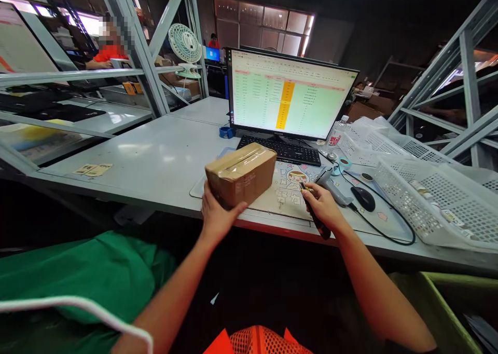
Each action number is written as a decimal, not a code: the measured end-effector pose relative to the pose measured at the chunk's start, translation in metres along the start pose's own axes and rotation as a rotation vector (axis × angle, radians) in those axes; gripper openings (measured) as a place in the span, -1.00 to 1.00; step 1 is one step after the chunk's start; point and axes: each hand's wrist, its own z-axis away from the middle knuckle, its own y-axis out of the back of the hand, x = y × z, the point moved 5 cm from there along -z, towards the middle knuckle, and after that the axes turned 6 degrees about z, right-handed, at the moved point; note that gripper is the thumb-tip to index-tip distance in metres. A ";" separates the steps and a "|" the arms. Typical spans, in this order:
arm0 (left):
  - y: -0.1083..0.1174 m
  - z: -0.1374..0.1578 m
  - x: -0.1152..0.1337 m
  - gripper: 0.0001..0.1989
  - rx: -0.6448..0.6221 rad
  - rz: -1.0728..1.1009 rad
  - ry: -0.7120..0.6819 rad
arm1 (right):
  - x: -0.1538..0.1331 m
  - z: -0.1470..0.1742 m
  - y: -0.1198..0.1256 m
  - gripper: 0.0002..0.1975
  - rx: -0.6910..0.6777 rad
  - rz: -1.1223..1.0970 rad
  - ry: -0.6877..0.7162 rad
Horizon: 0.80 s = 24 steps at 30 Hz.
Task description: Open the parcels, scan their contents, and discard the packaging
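Note:
A small brown cardboard box (249, 180), with clear tape along its top, is tilted at the front edge of the desk mat. My left hand (218, 214) grips its near lower corner, thumb on the front face and fingers round the left side. To the right, my right hand (321, 203) is closed round a black utility knife (319, 223), whose tip points up and away. Beneath both lies a patterned desk mat (282, 201) with a cartoon face. A grey handheld scanner (334, 188) rests just beyond my right hand.
Behind the box stand a keyboard (299, 152) and a monitor (290, 97). A mouse (363, 198) and a looping cable lie at the right, beside white perforated baskets (408, 211). Paper labels (93, 169) lie on the left. A metal frame (134, 48) rises at the left.

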 end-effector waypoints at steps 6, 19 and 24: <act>-0.015 0.084 0.052 -0.36 -0.230 0.013 -0.600 | 0.027 0.000 0.004 -0.25 0.059 -0.020 -0.108; -0.050 -0.094 -0.003 0.12 -0.665 0.409 0.048 | -0.022 -0.068 0.023 -0.54 -0.083 -0.003 -0.008; -0.049 -0.095 -0.010 0.08 -0.572 0.358 0.012 | -0.027 -0.058 0.023 -0.48 -0.112 0.041 0.052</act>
